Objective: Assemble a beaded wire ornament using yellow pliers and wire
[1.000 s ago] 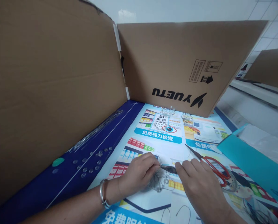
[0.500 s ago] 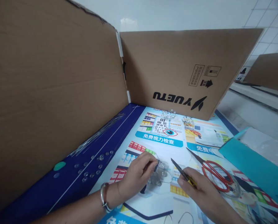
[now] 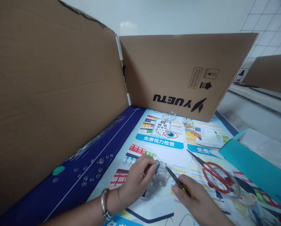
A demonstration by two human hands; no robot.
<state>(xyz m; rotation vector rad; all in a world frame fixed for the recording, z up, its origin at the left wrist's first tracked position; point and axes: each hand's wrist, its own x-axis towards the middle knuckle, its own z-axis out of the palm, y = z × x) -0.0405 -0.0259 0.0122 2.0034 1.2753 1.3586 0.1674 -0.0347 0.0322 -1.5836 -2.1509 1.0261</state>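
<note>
Our left hand (image 3: 137, 180) pinches the beaded wire frame (image 3: 159, 181) on the printed banner (image 3: 159, 145), fingers closed at its top (light, springy, likely fragile: best held by the wire), while our right hand (image 3: 194, 201) grips yellow-handled pliers (image 3: 175, 179) just beside it.

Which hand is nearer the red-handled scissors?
Right. The right hand, holding pliers, is just left of the scissors and not touching them. The left hand, pinching a beaded wire cluster, is farther left.
</note>
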